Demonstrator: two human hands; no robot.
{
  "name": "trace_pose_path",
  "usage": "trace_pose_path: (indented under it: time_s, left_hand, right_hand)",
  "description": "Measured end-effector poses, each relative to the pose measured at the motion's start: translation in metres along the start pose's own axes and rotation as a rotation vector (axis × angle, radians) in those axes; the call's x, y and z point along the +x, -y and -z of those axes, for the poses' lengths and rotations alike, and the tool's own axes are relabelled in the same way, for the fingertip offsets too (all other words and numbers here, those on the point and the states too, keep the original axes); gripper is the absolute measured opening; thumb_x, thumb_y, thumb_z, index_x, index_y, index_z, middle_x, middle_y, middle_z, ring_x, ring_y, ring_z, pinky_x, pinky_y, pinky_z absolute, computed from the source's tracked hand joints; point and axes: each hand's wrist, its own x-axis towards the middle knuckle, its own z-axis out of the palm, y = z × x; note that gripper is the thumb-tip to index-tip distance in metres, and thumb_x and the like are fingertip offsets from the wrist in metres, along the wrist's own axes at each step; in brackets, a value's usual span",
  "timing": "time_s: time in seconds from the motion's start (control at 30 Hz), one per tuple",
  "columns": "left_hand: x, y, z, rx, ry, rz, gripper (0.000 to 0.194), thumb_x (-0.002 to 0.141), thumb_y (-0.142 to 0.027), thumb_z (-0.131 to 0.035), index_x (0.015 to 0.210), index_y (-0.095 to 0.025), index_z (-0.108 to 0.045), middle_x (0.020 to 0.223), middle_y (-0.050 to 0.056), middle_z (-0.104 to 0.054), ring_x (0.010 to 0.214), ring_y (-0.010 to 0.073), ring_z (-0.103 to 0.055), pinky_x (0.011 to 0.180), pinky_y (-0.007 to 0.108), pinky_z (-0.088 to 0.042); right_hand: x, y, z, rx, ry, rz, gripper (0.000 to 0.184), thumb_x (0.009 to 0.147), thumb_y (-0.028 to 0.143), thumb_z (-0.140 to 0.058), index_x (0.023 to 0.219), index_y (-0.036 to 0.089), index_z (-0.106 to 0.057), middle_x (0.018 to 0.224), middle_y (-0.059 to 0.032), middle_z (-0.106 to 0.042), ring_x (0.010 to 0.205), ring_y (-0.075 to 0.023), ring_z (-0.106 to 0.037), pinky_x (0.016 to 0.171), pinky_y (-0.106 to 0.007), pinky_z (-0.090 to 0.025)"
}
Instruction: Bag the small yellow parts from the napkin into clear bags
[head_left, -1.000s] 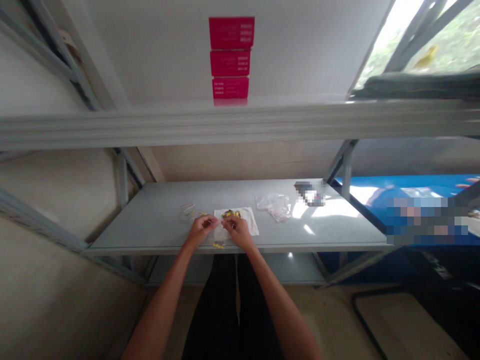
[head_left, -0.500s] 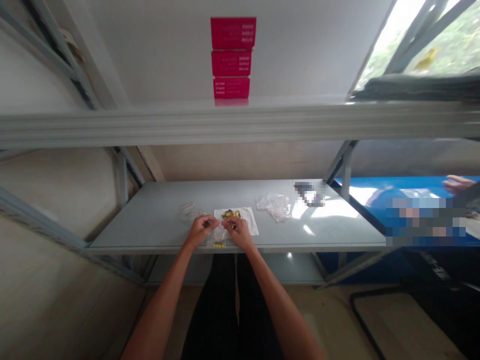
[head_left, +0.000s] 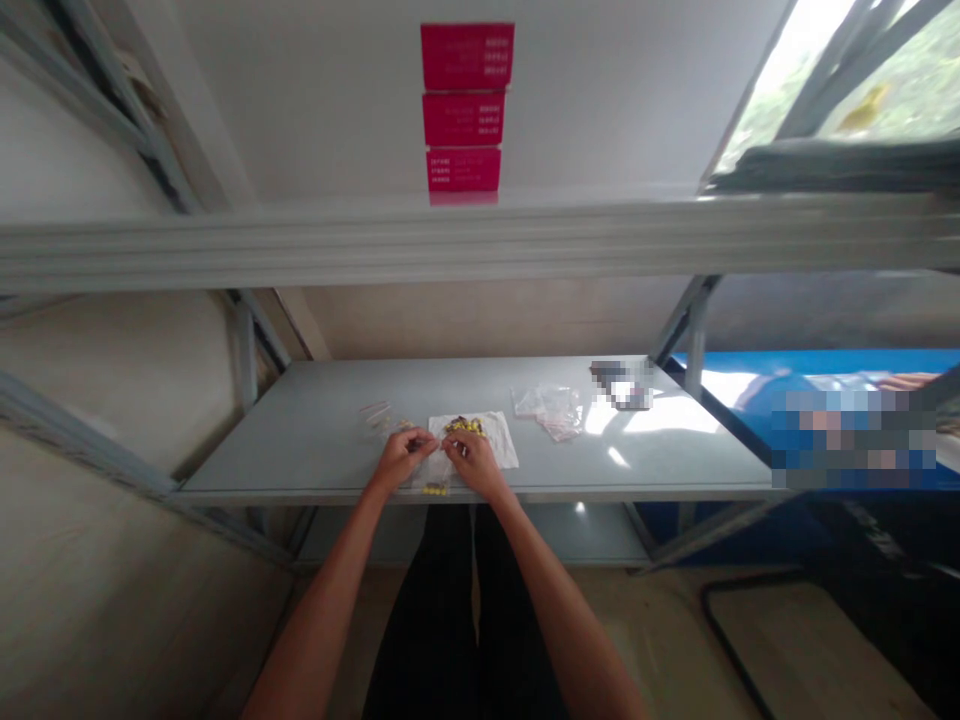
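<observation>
Close to the front edge of the grey shelf, my left hand (head_left: 406, 453) pinches one upper corner of a small clear plastic bag (head_left: 433, 472). My right hand (head_left: 470, 456) is closed at the opposite side of the bag's top edge. Several small yellow pieces (head_left: 435, 491) lie in a row at the bottom of that bag, by the shelf's edge. Behind my right hand, a pile of small yellow and dark pieces (head_left: 466, 426) rests on a white sheet or flat bag (head_left: 501, 440). What exactly the pieces are is too small to tell.
Clear plastic bags (head_left: 553, 412) lie to the right and more clear bags (head_left: 375, 418) to the left on the grey shelf (head_left: 300, 430). An upper shelf beam (head_left: 480, 245) crosses above, with red boxes (head_left: 466, 120) over it. Another person's hand (head_left: 900, 382) is at a blue table far right.
Both hands keep their hold at the bag's top with hardly any movement. The bag's lower end with the yellow pieces has shifted slightly left. The other person's hand has lowered.
</observation>
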Motion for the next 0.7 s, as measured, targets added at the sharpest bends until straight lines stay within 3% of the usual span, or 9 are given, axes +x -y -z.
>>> trace_pose_path:
  time_s: [0.17, 0.3, 0.47, 0.7]
  left_hand:
    - [-0.0014, 0.0022, 0.0007, -0.056, -0.05, 0.023, 0.03, 0.076, -0.046, -0.077, 0.08, -0.016, -0.078, 0.08, 0.005, -0.074, 0.077, 0.0191, -0.064, 0.073, 0.028, -0.048]
    - [-0.0028, 0.0016, 0.003, -0.009, -0.019, 0.014, 0.027, 0.077, -0.044, -0.076, 0.075, -0.017, -0.08, 0.074, 0.004, -0.074, 0.074, 0.019, -0.064, 0.073, 0.028, -0.046]
    - [-0.0013, -0.0017, 0.0025, 0.001, 0.004, 0.014, 0.033, 0.082, -0.048, -0.067, 0.082, -0.018, -0.082, 0.085, 0.005, -0.078, 0.082, 0.0217, -0.067, 0.078, 0.029, -0.048]
    - [-0.0014, 0.0, -0.0035, 0.109, -0.114, -0.016, 0.041, 0.086, -0.053, -0.06, 0.075, -0.016, -0.075, 0.07, 0.005, -0.071, 0.068, 0.0192, -0.062, 0.066, 0.028, -0.046]
  right_hand:
    - [0.0002, 0.0013, 0.0003, 0.002, -0.035, -0.063, 0.022, 0.096, 0.032, -0.057, 0.084, 0.019, -0.071, 0.079, -0.0024, -0.069, 0.065, -0.0135, -0.055, 0.066, -0.024, -0.039]
    - [-0.0015, 0.0004, 0.0017, -0.025, -0.021, -0.039, 0.031, 0.097, 0.034, -0.057, 0.075, 0.019, -0.073, 0.072, -0.0022, -0.07, 0.065, -0.0146, -0.057, 0.065, -0.025, -0.037]
    - [-0.0041, -0.0027, 0.0007, -0.037, -0.094, -0.11, 0.037, 0.097, 0.034, -0.056, 0.066, 0.019, -0.071, 0.063, -0.001, -0.067, 0.059, -0.0142, -0.054, 0.063, -0.026, -0.036]
    - [-0.004, 0.0057, 0.0024, 0.01, -0.087, -0.097, 0.05, 0.1, 0.05, -0.049, 0.067, 0.019, -0.07, 0.065, -0.0017, -0.068, 0.06, -0.0139, -0.058, 0.062, -0.025, -0.038]
